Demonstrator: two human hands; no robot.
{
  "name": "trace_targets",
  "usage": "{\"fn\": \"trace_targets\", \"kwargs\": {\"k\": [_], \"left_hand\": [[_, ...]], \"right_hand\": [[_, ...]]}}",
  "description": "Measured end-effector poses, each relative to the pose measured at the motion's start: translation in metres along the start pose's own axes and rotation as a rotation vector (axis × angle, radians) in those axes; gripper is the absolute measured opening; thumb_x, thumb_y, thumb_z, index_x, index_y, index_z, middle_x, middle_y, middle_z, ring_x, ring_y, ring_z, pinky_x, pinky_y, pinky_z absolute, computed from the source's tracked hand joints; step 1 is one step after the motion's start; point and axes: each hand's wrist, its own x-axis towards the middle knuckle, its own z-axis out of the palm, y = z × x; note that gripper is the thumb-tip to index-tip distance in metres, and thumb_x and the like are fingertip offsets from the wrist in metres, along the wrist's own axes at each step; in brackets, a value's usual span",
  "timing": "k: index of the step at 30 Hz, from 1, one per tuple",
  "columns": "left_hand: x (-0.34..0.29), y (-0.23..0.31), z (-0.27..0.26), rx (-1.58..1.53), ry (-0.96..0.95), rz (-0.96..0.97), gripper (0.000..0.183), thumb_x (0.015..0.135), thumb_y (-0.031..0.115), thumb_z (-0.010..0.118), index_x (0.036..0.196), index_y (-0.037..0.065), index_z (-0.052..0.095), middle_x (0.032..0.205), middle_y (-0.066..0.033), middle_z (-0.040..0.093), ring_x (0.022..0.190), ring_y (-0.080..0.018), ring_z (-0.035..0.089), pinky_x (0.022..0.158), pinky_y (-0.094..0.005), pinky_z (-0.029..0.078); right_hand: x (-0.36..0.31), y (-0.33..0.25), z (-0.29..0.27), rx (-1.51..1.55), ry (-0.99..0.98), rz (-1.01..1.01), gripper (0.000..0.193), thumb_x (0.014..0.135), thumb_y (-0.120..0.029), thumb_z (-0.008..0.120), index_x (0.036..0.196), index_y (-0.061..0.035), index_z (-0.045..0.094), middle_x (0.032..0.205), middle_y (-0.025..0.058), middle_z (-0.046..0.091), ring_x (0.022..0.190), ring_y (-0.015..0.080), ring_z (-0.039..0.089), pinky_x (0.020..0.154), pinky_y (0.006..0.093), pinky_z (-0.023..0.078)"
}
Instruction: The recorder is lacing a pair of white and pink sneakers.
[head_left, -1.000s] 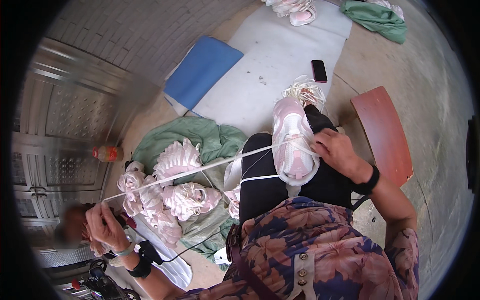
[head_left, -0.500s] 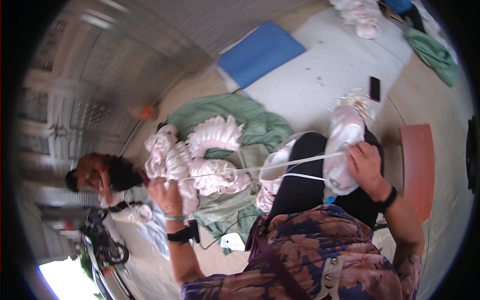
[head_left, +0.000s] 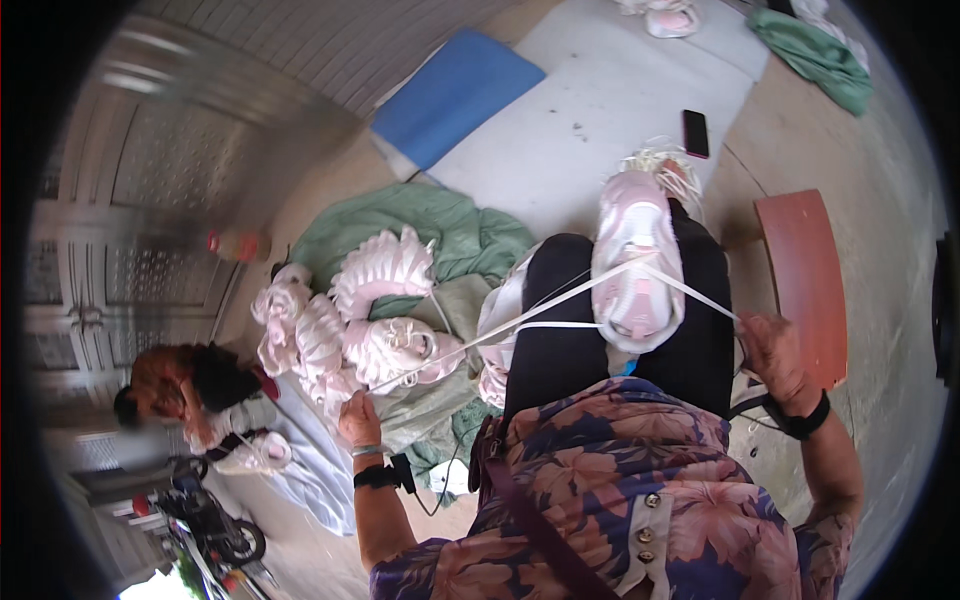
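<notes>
A pink and white shoe upper lies across my lap, with its opening toward me. White shoelace runs from its lacing area out to both sides. Down to the left, my left hand is closed in a pinch on one end, holding that stretch taut. My right hand, past my right thigh, is closed on the other stretch of lace. A bundle of loose cream laces sits at the far end of the upper. Several more pink and white shoe uppers are heaped at my left.
Green cloth spreads under the heap. Ahead are a blue mat, a pale sheet and a phone. A red-brown stool stands at right. Another person sits at far left, near a motorcycle.
My right hand has moved off the upper, out to the right and toward me, drawing lace with it. The left hand stays out at the left on its lace end. The view has shifted.
</notes>
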Motion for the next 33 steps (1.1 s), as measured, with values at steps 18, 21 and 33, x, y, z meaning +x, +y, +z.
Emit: {"fn": "trace_targets", "kwargs": {"k": [18,21,33], "left_hand": [[0.047,-0.029,-0.011,0.041,-0.043,-0.095,0.015,0.086,0.023,0.055,0.085,0.01,0.062,0.07,-0.0187,0.06,0.062,-0.039,0.058,0.052,-0.0448,0.043],[0.049,-0.02,-0.021,0.084,-0.028,-0.124,0.014,0.085,0.023,0.056,0.084,0.01,0.062,0.069,-0.0183,0.06,0.061,-0.0388,0.058,0.052,-0.0454,0.043],[0.112,0.038,0.008,-0.244,0.251,-0.042,0.015,0.082,0.015,0.058,0.095,0.011,0.066,0.062,-0.0163,0.06,0.052,-0.031,0.058,0.051,-0.04,0.046]], "right_hand": [[-0.272,0.296,-0.232,-1.037,0.144,0.264,0.031,0.089,-0.006,0.047,0.12,-0.0041,0.049,0.116,0.0143,0.056,0.107,0.0342,0.053,0.09,0.0391,0.042],[-0.287,0.3,-0.24,-0.955,0.175,0.376,0.037,0.097,-0.024,0.039,0.127,-0.005,0.045,0.125,0.0163,0.051,0.114,0.0329,0.05,0.094,0.0378,0.04],[-0.115,0.161,-0.054,-0.07,0.206,0.428,0.024,0.076,-0.005,0.061,0.1,-0.0066,0.062,0.076,0.0209,0.061,0.065,0.0361,0.06,0.058,0.0384,0.047]]}}
